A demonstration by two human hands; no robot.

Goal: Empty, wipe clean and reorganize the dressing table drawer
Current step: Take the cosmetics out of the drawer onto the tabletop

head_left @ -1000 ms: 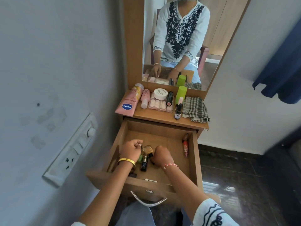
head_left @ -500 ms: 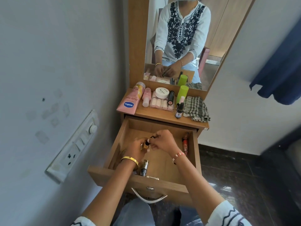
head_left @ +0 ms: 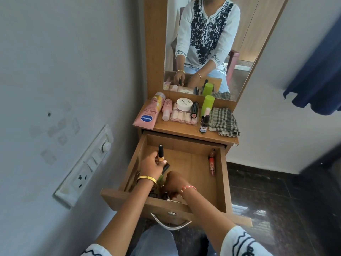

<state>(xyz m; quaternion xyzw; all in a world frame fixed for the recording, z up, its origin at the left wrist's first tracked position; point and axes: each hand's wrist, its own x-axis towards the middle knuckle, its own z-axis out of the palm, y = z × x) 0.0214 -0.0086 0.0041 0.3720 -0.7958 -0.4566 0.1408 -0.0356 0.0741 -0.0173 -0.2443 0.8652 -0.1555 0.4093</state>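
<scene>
Here the drawer (head_left: 222,174) of the dressing table stands pulled out below the counter (head_left: 186,130), with both hands inside it. The left hand (head_left: 152,166), toward the drawer's left wall, has its fingers curled round a small bottle (head_left: 161,153) with a black cap and an orange-yellow body, held upright, and a second dark tube pokes out beneath its fingers. The right hand (head_left: 174,183) reaches down among a cluster of small dark cosmetics (head_left: 167,197) at the drawer's front left corner; its fingers are hidden under the back of the hand, so I cannot tell whether they hold anything. A red tube (head_left: 212,163) lies alone along the drawer's right wall, well apart from both hands. Behind the drawer, on the counter, lie a pink Vaseline tube (head_left: 147,117), a small pink bottle (head_left: 167,109), a clear case of pale tubes (head_left: 184,116) with a white round jar (head_left: 184,104) resting on it, a green cylinder (head_left: 207,106), a dark dropper bottle (head_left: 204,124) and a folded checked cloth (head_left: 224,121)
</scene>
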